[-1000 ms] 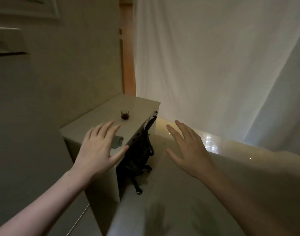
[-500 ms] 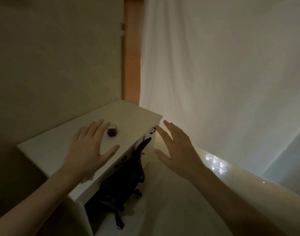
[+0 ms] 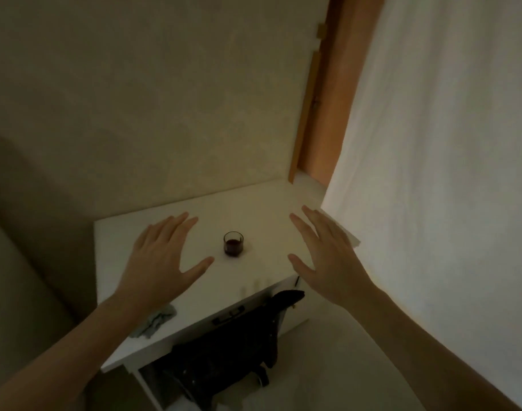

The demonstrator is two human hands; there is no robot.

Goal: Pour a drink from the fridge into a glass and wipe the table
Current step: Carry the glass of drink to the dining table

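Observation:
A small glass (image 3: pixel 233 244) holding dark red drink stands upright near the middle of the white table (image 3: pixel 262 209). My left hand (image 3: pixel 161 256) hovers palm down over the table to the left of the glass, fingers spread, holding nothing. To the right of the glass my right hand (image 3: pixel 328 256) is held over the table's right edge, also spread and empty. A crumpled grey cloth (image 3: pixel 154 321) lies on the table's near left part, partly hidden by my left forearm.
A black office chair (image 3: pixel 233 357) is pushed under the table's front. A beige wall (image 3: pixel 135 99) backs the table. A white curtain (image 3: pixel 446 173) hangs on the right, with an orange door frame (image 3: pixel 322 108) beside it. Pale floor lies at the lower right.
The table now sits closer and more centred in view. Both hands have moved forward over it, ending on either side of the glass. The cloth shows again below my left forearm.

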